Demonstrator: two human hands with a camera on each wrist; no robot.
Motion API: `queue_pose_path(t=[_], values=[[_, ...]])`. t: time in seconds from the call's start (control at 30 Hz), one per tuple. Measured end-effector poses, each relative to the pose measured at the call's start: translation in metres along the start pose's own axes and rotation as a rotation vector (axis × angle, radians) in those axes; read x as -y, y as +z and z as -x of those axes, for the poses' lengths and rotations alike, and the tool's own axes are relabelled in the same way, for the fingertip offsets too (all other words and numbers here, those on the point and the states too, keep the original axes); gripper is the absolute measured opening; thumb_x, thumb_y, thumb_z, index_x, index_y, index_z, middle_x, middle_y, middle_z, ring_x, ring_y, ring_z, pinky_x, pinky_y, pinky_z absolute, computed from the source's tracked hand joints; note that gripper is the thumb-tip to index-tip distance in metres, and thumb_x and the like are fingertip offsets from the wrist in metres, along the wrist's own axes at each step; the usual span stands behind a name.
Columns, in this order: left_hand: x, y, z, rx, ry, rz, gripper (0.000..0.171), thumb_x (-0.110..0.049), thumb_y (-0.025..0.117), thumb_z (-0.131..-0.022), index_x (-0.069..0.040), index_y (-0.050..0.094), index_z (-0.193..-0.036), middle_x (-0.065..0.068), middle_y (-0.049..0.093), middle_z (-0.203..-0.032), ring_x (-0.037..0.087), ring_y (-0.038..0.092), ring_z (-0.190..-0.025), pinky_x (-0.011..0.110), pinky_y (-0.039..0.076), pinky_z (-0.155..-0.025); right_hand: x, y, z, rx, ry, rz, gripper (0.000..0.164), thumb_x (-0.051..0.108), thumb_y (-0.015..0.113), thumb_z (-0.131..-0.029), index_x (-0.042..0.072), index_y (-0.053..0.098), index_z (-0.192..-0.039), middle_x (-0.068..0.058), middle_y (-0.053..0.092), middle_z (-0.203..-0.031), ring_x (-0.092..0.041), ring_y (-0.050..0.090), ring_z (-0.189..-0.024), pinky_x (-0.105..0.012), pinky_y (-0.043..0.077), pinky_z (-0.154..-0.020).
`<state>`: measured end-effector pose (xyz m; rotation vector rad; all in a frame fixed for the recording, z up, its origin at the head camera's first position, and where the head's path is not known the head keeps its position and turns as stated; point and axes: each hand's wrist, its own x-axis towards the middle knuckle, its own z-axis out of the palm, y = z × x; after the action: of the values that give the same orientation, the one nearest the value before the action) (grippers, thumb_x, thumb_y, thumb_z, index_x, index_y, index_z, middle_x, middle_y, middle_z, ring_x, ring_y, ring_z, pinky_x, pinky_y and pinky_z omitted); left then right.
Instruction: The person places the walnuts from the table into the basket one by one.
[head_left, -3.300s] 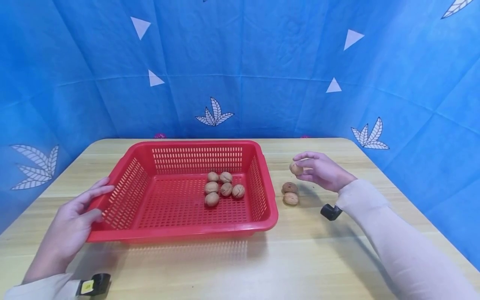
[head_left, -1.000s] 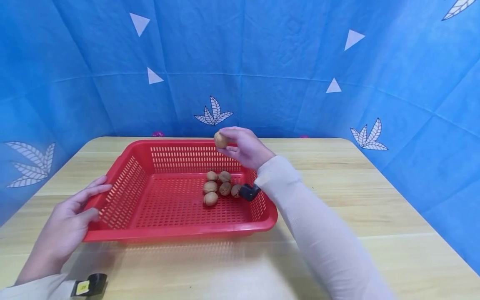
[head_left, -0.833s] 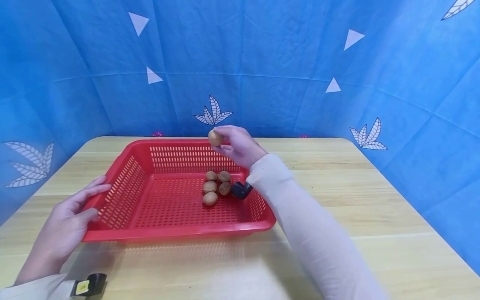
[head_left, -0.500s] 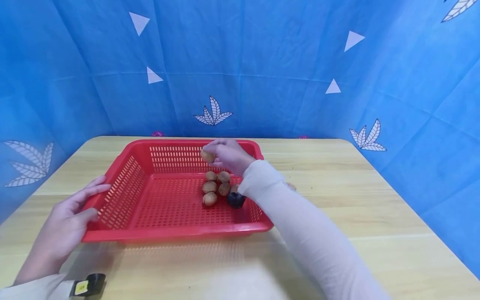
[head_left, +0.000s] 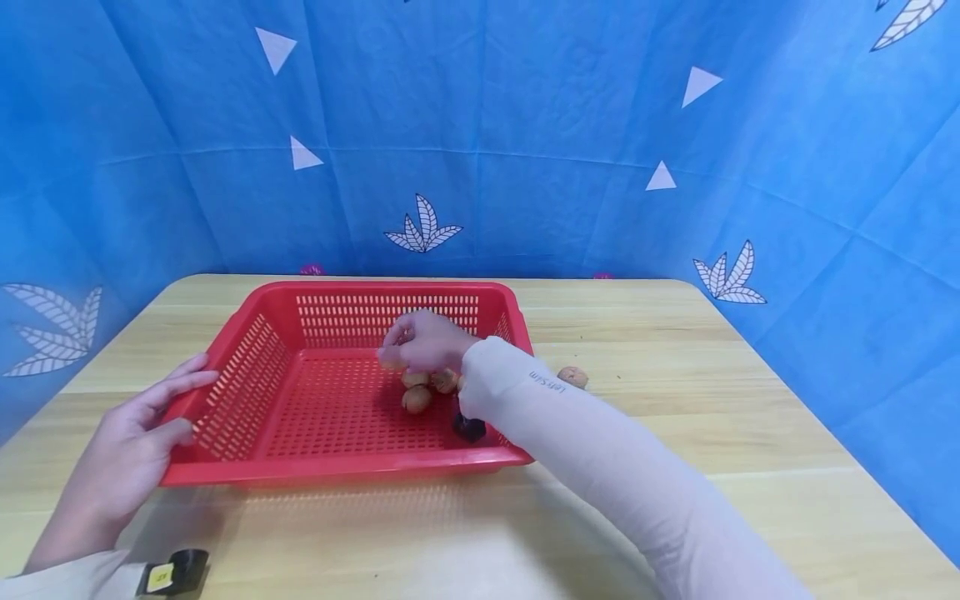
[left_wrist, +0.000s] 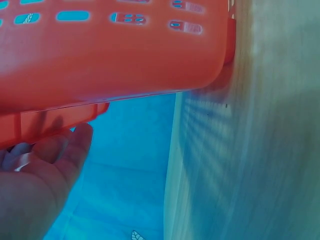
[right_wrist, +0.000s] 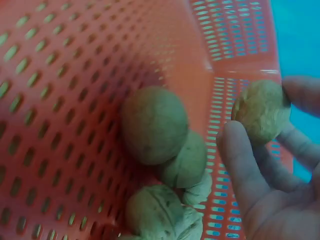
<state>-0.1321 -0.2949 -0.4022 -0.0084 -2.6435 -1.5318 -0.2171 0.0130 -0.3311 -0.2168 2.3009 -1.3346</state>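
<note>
My left hand (head_left: 135,446) grips the left rim of a red plastic basket (head_left: 337,473); in the left wrist view its fingers (left_wrist: 77,145) bend at the rim. Inside the basket, low over its floor, my right hand (head_left: 429,342) pinches a walnut (right_wrist: 262,112) between thumb and fingers. Just under and beside that hand lie several walnuts (head_left: 416,399), partly hidden by the hand and wrist. The right wrist view shows them heaped together, one walnut (right_wrist: 155,125) nearest the camera.
On the wooden table (head_left: 675,358), right of the basket, a walnut (head_left: 573,377) shows past the right sleeve (head_left: 585,442), which hides the area below it. A blue patterned cloth (head_left: 562,108) hangs behind the table.
From the table right of the basket, my right hand has carried the walnut left over the rim, then down into the basket. My left hand stays on the basket's rim.
</note>
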Motion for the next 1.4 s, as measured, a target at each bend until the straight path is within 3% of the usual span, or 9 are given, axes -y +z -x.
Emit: queue_pose_path(t=[0.13, 0.23, 0.43, 0.67, 0.83, 0.9, 1.13, 1.4], values=[[0.000, 0.000, 0.000, 0.001, -0.001, -0.002, 0.061, 0.000, 0.047, -0.095, -0.011, 0.031, -0.152, -0.017, 0.010, -0.160, 0.042, 0.033, -0.122, 0.029, 0.058, -0.065, -0.002, 0.005, -0.004, 0.059, -0.080, 0.125, 0.018, 0.024, 0.075, -0.085, 0.018, 0.065, -0.099, -0.013, 0.062, -0.093, -0.035, 0.064, -0.076, -0.047, 0.056, -0.074], [0.001, 0.001, 0.000, 0.000, -0.001, -0.005, 0.061, 0.000, 0.047, -0.095, -0.011, 0.031, -0.153, -0.017, 0.010, -0.160, 0.039, 0.034, -0.121, 0.029, 0.058, -0.065, -0.002, 0.008, -0.007, 0.057, -0.163, 0.264, 0.014, 0.023, 0.074, -0.086, 0.021, 0.067, -0.097, -0.003, 0.064, -0.097, -0.027, 0.066, -0.075, -0.037, 0.057, -0.069], [0.000, 0.002, 0.001, -0.006, 0.001, -0.011, 0.062, -0.001, 0.049, -0.095, -0.012, 0.030, -0.153, -0.019, 0.009, -0.159, 0.037, 0.035, -0.120, 0.029, 0.058, -0.067, -0.005, 0.010, -0.010, 0.109, -0.194, 0.320, 0.019, 0.021, 0.076, -0.084, 0.021, 0.066, -0.101, 0.001, 0.063, -0.098, -0.028, 0.068, -0.067, -0.036, 0.059, -0.061], [0.000, 0.003, 0.002, -0.007, 0.000, -0.012, 0.061, 0.000, 0.047, -0.095, -0.010, 0.031, -0.153, -0.020, 0.010, -0.159, 0.040, 0.036, -0.121, 0.028, 0.057, -0.067, -0.008, 0.010, -0.015, 0.229, -0.267, 0.504, 0.023, 0.020, 0.075, -0.084, 0.019, 0.071, -0.107, 0.002, 0.064, -0.090, -0.019, 0.064, -0.075, -0.030, 0.058, -0.059], [0.000, 0.003, 0.003, -0.014, -0.004, -0.020, 0.061, -0.002, 0.049, -0.096, -0.012, 0.030, -0.153, -0.020, 0.009, -0.159, 0.040, 0.036, -0.121, 0.029, 0.057, -0.067, -0.008, 0.013, -0.020, 0.264, -0.302, 0.664, 0.023, 0.023, 0.076, -0.083, 0.025, 0.074, -0.106, 0.010, 0.064, -0.091, -0.008, 0.061, -0.083, -0.021, 0.055, -0.064], [0.000, 0.003, 0.003, -0.016, -0.005, -0.023, 0.061, -0.002, 0.049, -0.096, -0.012, 0.030, -0.153, -0.020, 0.009, -0.159, 0.040, 0.037, -0.120, 0.029, 0.057, -0.067, -0.008, 0.013, -0.021, 0.272, -0.290, 0.689, 0.022, 0.024, 0.076, -0.083, 0.027, 0.074, -0.104, 0.012, 0.064, -0.092, -0.005, 0.060, -0.085, -0.019, 0.053, -0.069], [0.003, 0.001, 0.006, -0.013, -0.032, -0.020, 0.062, -0.003, 0.050, -0.096, -0.011, 0.029, -0.153, -0.020, 0.009, -0.159, 0.016, 0.043, -0.108, 0.031, 0.058, -0.067, -0.006, 0.017, -0.020, 0.267, -0.223, 0.690, 0.021, 0.024, 0.079, -0.080, 0.030, 0.072, -0.100, 0.012, 0.063, -0.094, -0.006, 0.060, -0.087, -0.021, 0.053, -0.067], [-0.001, 0.001, 0.002, -0.007, -0.023, -0.025, 0.060, -0.001, 0.046, -0.096, -0.010, 0.030, -0.153, -0.019, 0.008, -0.159, 0.035, 0.040, -0.115, 0.030, 0.058, -0.066, 0.003, 0.011, -0.009, 0.216, -0.138, 0.620, 0.027, 0.023, 0.081, -0.078, 0.027, 0.070, -0.102, 0.005, 0.063, -0.095, -0.013, 0.062, -0.084, -0.026, 0.057, -0.061]])
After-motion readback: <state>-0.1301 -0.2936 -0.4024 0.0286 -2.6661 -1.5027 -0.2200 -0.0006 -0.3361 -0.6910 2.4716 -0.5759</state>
